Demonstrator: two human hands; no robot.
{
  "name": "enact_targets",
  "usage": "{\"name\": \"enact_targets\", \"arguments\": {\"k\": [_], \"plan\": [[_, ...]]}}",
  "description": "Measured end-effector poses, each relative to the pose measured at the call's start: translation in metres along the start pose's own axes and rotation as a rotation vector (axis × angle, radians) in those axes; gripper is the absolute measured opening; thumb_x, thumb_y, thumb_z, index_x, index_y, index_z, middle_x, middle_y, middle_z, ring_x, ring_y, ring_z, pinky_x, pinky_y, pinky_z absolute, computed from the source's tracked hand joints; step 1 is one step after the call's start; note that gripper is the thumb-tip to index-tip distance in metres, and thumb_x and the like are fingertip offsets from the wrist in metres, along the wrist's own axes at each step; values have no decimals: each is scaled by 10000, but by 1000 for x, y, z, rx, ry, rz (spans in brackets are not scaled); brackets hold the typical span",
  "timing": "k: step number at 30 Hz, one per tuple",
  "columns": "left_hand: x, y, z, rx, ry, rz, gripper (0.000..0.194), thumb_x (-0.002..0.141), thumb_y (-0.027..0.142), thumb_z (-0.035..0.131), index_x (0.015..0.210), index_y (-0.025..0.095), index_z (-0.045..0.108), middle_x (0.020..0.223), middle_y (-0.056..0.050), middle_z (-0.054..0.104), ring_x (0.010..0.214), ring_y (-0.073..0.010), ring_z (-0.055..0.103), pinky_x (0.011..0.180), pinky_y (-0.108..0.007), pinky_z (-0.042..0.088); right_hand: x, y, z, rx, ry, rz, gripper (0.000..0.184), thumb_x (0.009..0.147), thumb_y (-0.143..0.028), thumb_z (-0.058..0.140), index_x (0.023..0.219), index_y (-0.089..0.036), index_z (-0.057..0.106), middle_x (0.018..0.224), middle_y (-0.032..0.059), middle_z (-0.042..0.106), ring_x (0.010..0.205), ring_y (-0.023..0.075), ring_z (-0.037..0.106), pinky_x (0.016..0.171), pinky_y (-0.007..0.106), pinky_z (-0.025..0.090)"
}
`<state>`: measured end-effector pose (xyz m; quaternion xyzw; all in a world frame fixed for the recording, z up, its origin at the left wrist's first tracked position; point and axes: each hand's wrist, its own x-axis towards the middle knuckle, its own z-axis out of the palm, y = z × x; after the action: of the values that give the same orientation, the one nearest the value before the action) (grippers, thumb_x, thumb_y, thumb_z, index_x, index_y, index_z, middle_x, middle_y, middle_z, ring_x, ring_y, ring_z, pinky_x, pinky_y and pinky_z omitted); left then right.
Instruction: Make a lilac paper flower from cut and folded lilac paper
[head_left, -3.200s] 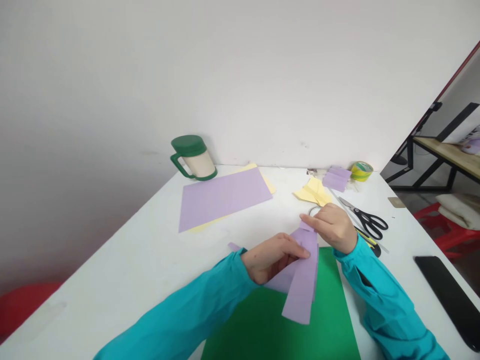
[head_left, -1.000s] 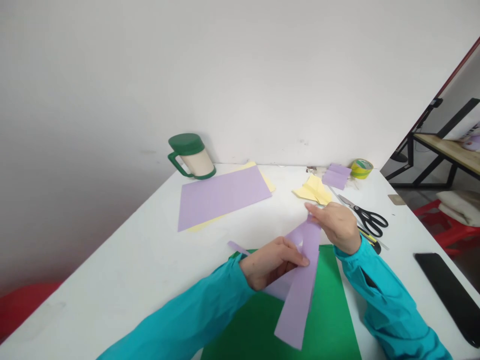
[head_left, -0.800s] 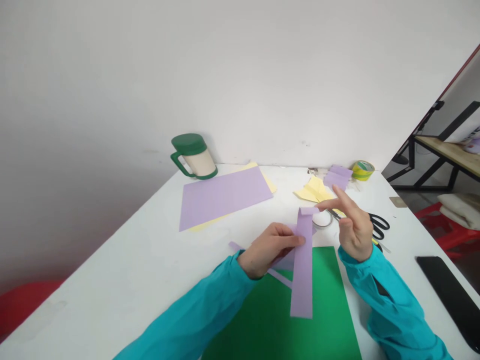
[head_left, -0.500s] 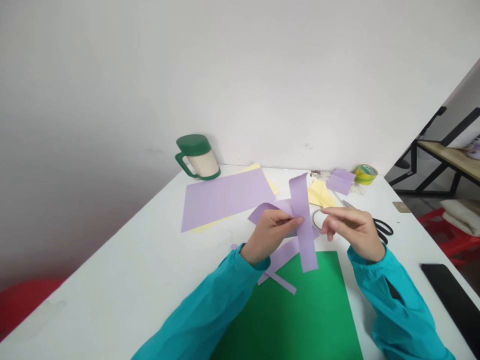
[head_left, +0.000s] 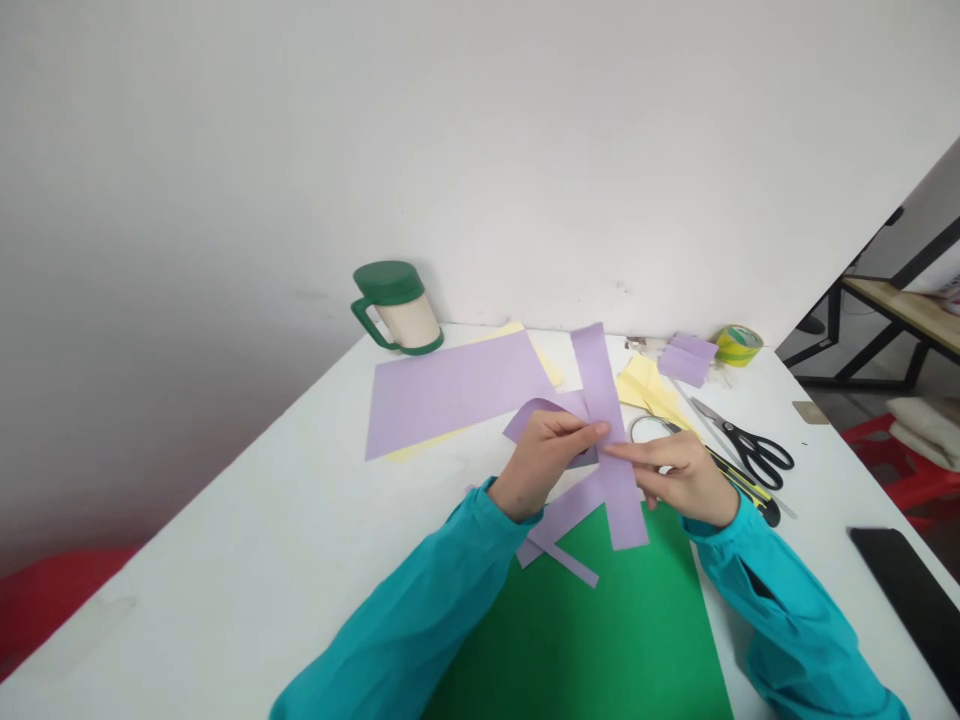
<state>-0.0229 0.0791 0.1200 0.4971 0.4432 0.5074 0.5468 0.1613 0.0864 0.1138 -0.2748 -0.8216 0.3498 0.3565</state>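
Note:
My left hand [head_left: 544, 455] pinches a long purple paper strip [head_left: 592, 365] near its middle, holding it almost upright above the table. A second purple piece, with a curled end [head_left: 536, 405], crosses behind the strip and is partly hidden by that hand. My right hand [head_left: 682, 475] has its fingers at the strip's right edge, one finger lying across the front just below my left thumb. Under both hands, purple paper offcuts [head_left: 566, 512] and a narrow purple strip [head_left: 574, 565] rest on the far edge of a green sheet [head_left: 600, 640].
Beyond lie a large purple sheet [head_left: 457, 395] over yellow paper, a green-lidded mug [head_left: 409, 315], folded yellow paper [head_left: 649, 390], a small purple piece [head_left: 686, 358] and a tape roll [head_left: 739, 345]. Right are scissors [head_left: 754, 450], a yellow-black cutter [head_left: 761, 500] and a black slab [head_left: 907, 590].
The strip's folded top end has been opened out, and my left hand has raised it off the green sheet. My right hand left the top end, opened, then came back to the strip's middle.

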Motion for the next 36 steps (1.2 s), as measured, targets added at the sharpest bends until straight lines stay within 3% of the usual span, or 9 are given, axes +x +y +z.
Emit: {"name": "enact_targets", "arguments": {"k": [6, 11, 16, 24, 36], "plan": [[-1, -6, 1, 11, -41, 83, 329, 663, 407, 699, 470, 158, 602, 480, 23, 474, 525, -112, 433, 541, -252, 380, 4, 1, 18, 360, 130, 351, 266, 780, -421, 650, 797, -168, 727, 605, 28, 698, 331, 91, 549, 321, 177, 367], [-4, -11, 3, 276, 46, 199, 405, 728, 329, 591, 382, 166, 456, 416, 39, 337, 452, -83, 302, 448, -236, 260, 8, -6, 32, 530, 269, 478, 366, 744, -496, 663, 661, -140, 655, 554, 32, 677, 361, 92, 570, 346, 163, 376], [-7, -7, 4, 339, 222, 272, 458, 747, 345, 598, 394, 174, 360, 424, 49, 276, 448, -76, 262, 442, -241, 228, 8, -8, 46, 665, 362, 568, 393, 689, -501, 714, 566, -144, 603, 525, 30, 659, 386, 92, 570, 346, 159, 405], [-9, -2, 1, 371, 235, 306, 496, 763, 362, 595, 410, 182, 296, 446, 55, 222, 447, -75, 227, 441, -253, 213, 7, -13, 54, 827, 412, 602, 398, 656, -474, 751, 558, -172, 510, 436, -24, 597, 335, 81, 513, 320, 158, 382], [-6, 1, -2, 366, 257, 302, 492, 759, 357, 596, 414, 181, 293, 457, 50, 215, 457, -75, 216, 430, -255, 202, 3, -15, 58, 783, 420, 573, 385, 696, -453, 724, 560, -182, 486, 391, -56, 531, 304, 57, 419, 309, 163, 298]]}}
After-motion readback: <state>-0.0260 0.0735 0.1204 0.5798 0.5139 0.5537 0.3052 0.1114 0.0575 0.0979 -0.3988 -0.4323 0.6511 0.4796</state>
